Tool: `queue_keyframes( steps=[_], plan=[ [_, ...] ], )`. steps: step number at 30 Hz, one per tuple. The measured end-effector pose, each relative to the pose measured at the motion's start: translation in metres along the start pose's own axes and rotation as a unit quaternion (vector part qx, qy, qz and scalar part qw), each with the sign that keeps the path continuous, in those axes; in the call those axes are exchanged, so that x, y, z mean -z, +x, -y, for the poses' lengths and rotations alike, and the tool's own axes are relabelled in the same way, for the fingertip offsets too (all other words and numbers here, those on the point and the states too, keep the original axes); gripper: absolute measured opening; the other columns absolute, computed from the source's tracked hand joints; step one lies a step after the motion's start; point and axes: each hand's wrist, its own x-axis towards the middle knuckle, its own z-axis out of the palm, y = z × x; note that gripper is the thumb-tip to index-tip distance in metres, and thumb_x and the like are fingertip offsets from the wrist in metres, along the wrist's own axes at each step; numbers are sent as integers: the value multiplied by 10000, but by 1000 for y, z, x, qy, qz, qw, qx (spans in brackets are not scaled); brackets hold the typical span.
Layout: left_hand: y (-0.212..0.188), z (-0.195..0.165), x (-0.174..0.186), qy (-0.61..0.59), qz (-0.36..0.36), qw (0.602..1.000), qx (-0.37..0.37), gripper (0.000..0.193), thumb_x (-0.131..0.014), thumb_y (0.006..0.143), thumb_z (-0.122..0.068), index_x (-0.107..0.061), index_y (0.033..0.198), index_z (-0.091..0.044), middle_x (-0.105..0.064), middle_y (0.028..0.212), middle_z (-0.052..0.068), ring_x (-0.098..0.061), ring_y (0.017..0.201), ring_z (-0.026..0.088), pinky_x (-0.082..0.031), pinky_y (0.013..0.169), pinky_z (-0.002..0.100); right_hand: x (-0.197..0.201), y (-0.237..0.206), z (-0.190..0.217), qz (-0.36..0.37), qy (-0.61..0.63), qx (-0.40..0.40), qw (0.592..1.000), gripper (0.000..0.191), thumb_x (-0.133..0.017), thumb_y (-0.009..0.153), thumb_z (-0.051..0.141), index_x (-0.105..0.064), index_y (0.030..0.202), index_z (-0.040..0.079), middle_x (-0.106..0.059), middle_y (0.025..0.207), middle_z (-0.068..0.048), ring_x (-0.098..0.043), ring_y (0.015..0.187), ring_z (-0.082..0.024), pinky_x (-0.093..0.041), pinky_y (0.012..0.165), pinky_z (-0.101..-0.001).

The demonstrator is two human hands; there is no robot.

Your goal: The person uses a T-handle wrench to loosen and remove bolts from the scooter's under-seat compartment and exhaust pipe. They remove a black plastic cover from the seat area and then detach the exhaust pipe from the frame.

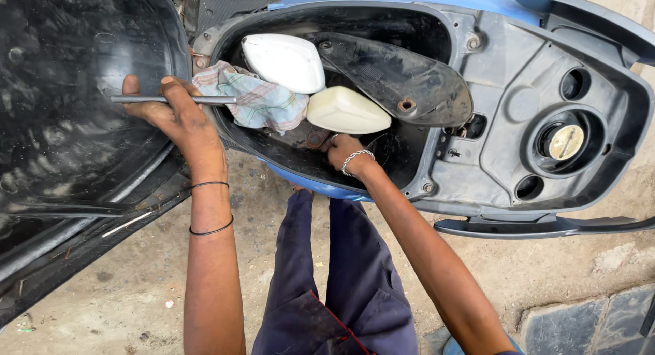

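Observation:
I look down into the open under-seat compartment (pixel 437 157) of a blue scooter. My left hand (pixel 170 112) grips a thin metal rod tool (pixel 136 100) held level against the raised seat (pixel 75 95). My right hand (pixel 343 150), with a silver bracelet at the wrist, reaches down into the compartment just below a cream plastic container (pixel 346 110); its fingers are hidden inside. A white plastic container (pixel 285 61) and a checked cloth (pixel 256 99) lie at the compartment's left end. A black curved plastic cover (pixel 402 78) lies across the middle.
The fuel filler cap (pixel 565 141) sits in the grey rear panel at the right. A black grab rail (pixel 546 225) juts out below it. Sandy ground (pixel 136 273) and a stone kerb (pixel 587 321) lie underneath. My blue trousers (pixel 334 280) are below.

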Motion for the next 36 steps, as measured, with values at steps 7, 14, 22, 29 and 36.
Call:
queue_keyframes(
  steps=[7,14,22,29,36],
  plan=[
    [4,-8,4,15,-17,999,48,558,-490,1048,-121,-165,1497,-65,-509,909,59,-502,815,138,-423,688,303,36,-26,-14,-107,-221,-57,968,326,-568,945,263,-725,1092,18,-695,1128,-280,-659,1043,-458,-509,926,-550],
    [5,-5,1,-10,-6,1000,1,556,-502,1111,-100,-158,1542,-33,-548,979,83,-518,853,145,-489,804,292,68,-22,-40,-263,-282,164,908,444,-554,1039,313,-627,1229,-82,-677,1114,-334,-669,1038,-494,-529,953,-540],
    [5,-9,3,17,3,1000,15,573,-510,1090,-129,-156,1529,-27,-535,972,77,-530,884,150,-503,818,302,139,21,23,155,-155,-88,972,829,-323,1116,564,-859,1042,-65,-560,1093,-451,-501,1053,-597,-461,893,-588],
    [6,-12,0,-11,1,1000,18,592,-514,1091,-113,-141,1540,-13,-537,979,76,-516,889,147,-503,847,308,137,32,44,-112,-344,172,916,280,-597,978,250,-779,1104,80,-737,1043,-215,-698,982,-399,-522,926,-466],
    [6,-13,-2,-5,-14,999,34,601,-481,1059,-107,-109,1522,-14,-557,921,71,-524,848,142,-494,835,293,90,75,50,-57,-525,60,847,283,-633,937,122,-707,1204,62,-641,1294,-225,-594,1226,-415,-477,997,-559]
  ],
)
